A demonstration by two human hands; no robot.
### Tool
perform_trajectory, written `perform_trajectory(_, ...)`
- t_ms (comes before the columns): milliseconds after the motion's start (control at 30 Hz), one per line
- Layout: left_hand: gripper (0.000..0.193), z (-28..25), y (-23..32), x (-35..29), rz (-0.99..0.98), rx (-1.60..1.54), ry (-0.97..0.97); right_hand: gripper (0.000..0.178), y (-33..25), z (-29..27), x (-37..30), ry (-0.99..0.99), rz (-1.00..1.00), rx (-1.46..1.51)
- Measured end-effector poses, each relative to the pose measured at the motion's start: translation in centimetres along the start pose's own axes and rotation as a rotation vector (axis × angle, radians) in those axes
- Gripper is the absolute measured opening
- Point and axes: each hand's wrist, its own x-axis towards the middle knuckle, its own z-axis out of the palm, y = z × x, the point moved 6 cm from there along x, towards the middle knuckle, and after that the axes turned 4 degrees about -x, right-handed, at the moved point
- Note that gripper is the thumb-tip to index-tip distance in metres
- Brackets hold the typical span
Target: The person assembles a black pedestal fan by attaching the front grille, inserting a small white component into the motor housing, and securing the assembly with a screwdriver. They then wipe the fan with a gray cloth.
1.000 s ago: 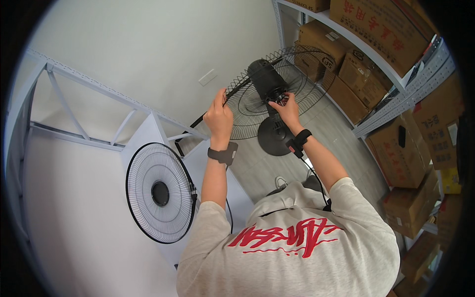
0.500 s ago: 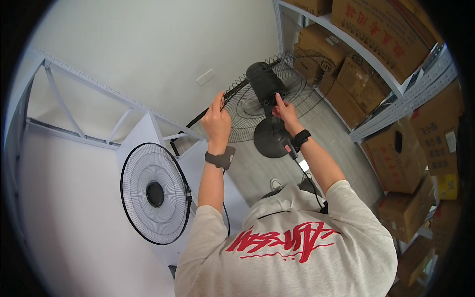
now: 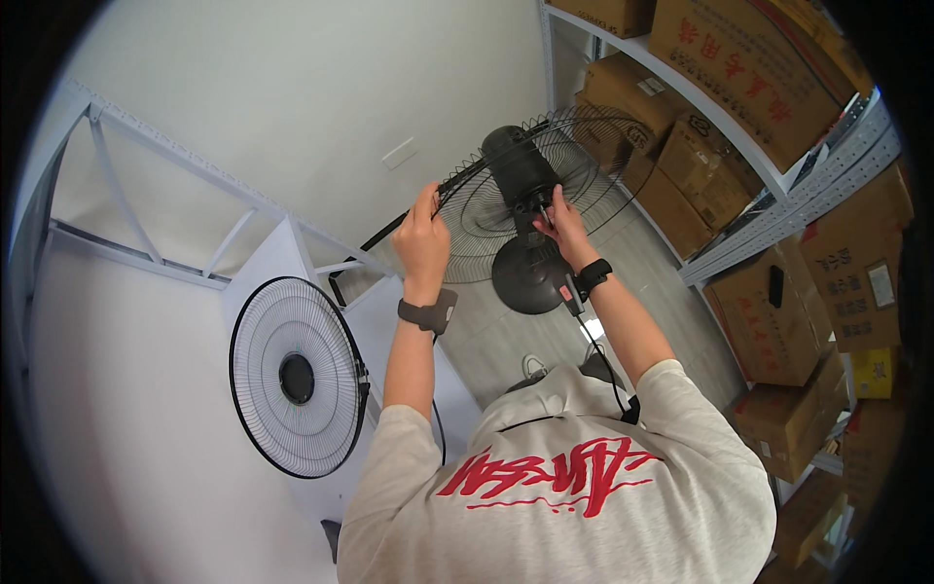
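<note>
A black standing fan with a round base (image 3: 525,277) and a dark motor housing (image 3: 516,165) stands in front of me. Its wire grille (image 3: 477,229) spreads out around and behind the motor. My left hand (image 3: 423,243) is closed on the left part of that grille's rim. My right hand (image 3: 564,229) is at the near lower end of the motor housing, thumb and fingers pinched around a small part there. The fingers mostly cover that part, so its kind is unclear. A separate round fan grille (image 3: 331,360) with a black centre disc rests on the white surface to my left.
On the right, metal shelving (image 3: 725,117) holds several cardboard boxes (image 3: 710,170), and more boxes (image 3: 769,316) are stacked nearer me. A white metal frame (image 3: 175,175) runs along the left. Behind the fan is a pale wall with a socket plate (image 3: 399,154). A cable (image 3: 603,355) hangs by my right forearm.
My right thumb and fingers have shifted their hold at the end of the motor housing. The left hand keeps its grip on the grille. The whole view has moved slightly.
</note>
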Motion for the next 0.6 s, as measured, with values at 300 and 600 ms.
perform_trajectory(300,0.036,0.1,-0.1,-0.2,0.010,0.015,0.003,0.068,-0.9,-0.2,-0.4,0.032,-0.153,-0.087)
perform_trajectory(600,0.040,0.1,0.5,-0.2,0.030,0.010,0.014,0.069,-1.6,0.0,-0.3,0.073,-0.269,-0.302)
